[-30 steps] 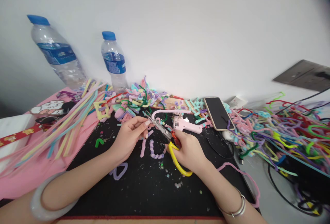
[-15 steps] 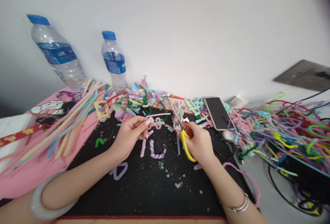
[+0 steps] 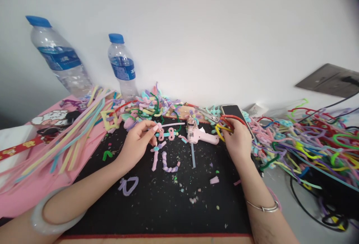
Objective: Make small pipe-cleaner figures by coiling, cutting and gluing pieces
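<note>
Between the thumb and fingers of my left hand point(image 3: 141, 138) is a thin lilac pipe cleaner point(image 3: 174, 124), its free end pointing right. My right hand point(image 3: 238, 139) grips scissors point(image 3: 214, 118) by their red and yellow handles, blades pointing up and left over the back of the mat. Between the hands lies a pink glue gun point(image 3: 203, 136) with a clear glue stick hanging from it. Pink loops on a blue strip point(image 3: 170, 134) rest beside my left fingers. Below them are a twisted lilac curved piece point(image 3: 169, 163) and a straight pink-lilac piece point(image 3: 155, 159).
Scraps dot the black mat point(image 3: 157, 210). A phone point(image 3: 231, 110) lies behind my right hand. Tangled pipe cleaners point(image 3: 280, 135) spread along the right. Two water bottles point(image 3: 122, 66) stand against the wall. Long pipe cleaners point(image 3: 81, 131) lie on pink sheets at left.
My right hand has moved right with the scissors, away from the glue gun, which is now uncovered. The scissors have turned flatter and partly cover the phone. My left hand has barely moved.
</note>
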A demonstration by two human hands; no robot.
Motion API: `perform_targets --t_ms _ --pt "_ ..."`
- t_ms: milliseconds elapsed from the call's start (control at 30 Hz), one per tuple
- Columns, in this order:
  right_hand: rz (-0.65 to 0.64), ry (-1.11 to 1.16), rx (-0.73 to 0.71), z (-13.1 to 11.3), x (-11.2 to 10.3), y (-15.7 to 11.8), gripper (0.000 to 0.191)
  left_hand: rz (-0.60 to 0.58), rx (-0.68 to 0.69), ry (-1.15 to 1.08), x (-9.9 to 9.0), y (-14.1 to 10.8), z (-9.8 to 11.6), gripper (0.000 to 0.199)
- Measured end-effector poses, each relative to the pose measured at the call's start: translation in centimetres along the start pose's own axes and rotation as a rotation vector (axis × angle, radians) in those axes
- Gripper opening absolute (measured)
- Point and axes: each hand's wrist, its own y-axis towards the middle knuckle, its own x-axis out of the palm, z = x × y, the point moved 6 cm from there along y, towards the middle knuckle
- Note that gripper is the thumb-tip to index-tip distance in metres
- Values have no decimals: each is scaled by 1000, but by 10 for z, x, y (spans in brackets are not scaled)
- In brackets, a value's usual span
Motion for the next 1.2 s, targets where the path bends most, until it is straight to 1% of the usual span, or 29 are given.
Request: perform_targets --t_ms 67,300,400,533,600,700,867,1033,1200 --pt "-4 -26 2 3 1 0 34 -12 7 35 0 0 1 15" --pt "21 -86 -70 0 2 -2 40 -23 23 76 0 1 -2 15" --pt "13 -111 -26 0 2 -2 40 -29 10 69 2 1 -2 17" --pt "4 -53 64 1 -1 -2 38 -25 -11 49 3 -1 0 18" --pt "14 -37 85 0 -3 -2 37 -23 -15 47 3 -1 1 18" --pt "48 -70 95 -1 -6 -2 38 -26 -20 47 4 -1 1 18" --pt "61 -144 70 2 -4 -3 38 -35 -25 39 5 -1 0 20" --pt "69 -155 28 8 2 -1 38 -40 -25 42 5 -1 -1 22" --pt "22 -144 -2 4 9 2 36 -53 -16 41 5 -1 -2 22"
